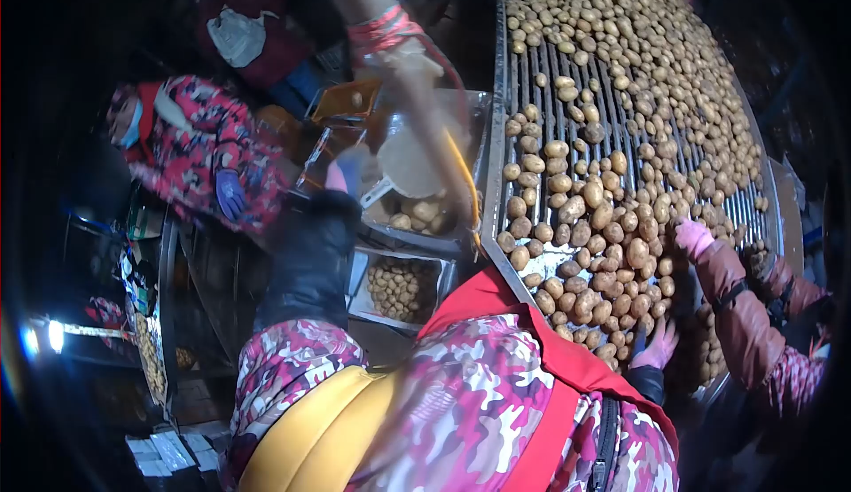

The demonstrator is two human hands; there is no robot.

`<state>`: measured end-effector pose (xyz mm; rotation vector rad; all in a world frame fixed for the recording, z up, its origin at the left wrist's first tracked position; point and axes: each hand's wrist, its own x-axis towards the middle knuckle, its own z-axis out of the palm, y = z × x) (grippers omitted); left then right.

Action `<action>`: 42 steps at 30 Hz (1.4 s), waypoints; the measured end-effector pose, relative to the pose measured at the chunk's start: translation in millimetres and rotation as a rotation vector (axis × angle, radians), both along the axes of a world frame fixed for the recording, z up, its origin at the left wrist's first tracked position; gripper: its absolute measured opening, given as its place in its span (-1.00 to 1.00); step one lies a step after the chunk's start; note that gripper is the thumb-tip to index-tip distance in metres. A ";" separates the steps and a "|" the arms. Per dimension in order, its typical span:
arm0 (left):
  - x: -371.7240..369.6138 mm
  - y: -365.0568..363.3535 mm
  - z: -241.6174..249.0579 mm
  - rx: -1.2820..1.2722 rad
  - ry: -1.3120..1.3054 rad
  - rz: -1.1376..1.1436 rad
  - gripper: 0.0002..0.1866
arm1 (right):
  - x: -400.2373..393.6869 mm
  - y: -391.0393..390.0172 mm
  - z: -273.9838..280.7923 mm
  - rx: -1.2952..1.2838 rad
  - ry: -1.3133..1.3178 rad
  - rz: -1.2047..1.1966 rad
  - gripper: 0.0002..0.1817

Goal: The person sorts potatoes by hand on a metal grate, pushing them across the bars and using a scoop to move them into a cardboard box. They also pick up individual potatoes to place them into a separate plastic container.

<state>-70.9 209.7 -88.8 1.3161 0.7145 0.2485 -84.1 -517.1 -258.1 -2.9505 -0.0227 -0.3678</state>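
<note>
My left hand (pixel 349 171), in a pink and purple glove, reaches out to the left past a black sleeve. It is blurred, and its fingers run together beside the white handle of a round, pale pan-like scoop (pixel 409 162). Under that scoop, large potatoes (pixel 420 214) lie in a bin. At the near edge of the sorting table, my right hand (pixel 657 347) wears a pink glove. Its fingers are spread against the potatoes (pixel 612 308) heaped there, with no potato visible in its grasp.
The slatted roller table (pixel 541 93) carries a thick layer of potatoes. Opposite, a co-worker's pink-gloved hand (pixel 694 237) touches the pile. A blurred upright (pixel 386 35) wrapped in red cord crosses overhead. A lined crate (pixel 441 290) holds smaller potatoes. Another person (pixel 199 142) stands at left.
</note>
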 end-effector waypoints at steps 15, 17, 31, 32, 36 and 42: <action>19.2 -282.7 -37.2 1.312 -0.486 -1.033 -0.45 | 20.5 92.7 105.4 0.097 0.070 0.670 -0.41; 39.0 -321.1 -33.4 1.402 -0.568 -1.132 -0.37 | 39.6 117.5 123.5 0.168 0.087 0.851 -0.45; 195.9 -378.2 -55.5 1.553 -0.058 -1.070 -0.16 | 191.1 119.9 115.2 0.263 0.303 0.615 -0.38; 189.6 -371.4 -54.6 1.627 -0.036 -1.075 -0.19 | 192.8 111.1 107.4 0.291 0.257 0.626 -0.40; 147.3 -345.7 -56.1 1.589 0.160 -1.006 -0.35 | 186.0 85.5 111.2 0.160 0.249 0.533 -0.41; 130.8 -320.7 -49.7 1.474 0.403 -0.948 -0.53 | 119.4 61.0 98.7 0.043 0.168 0.335 -0.28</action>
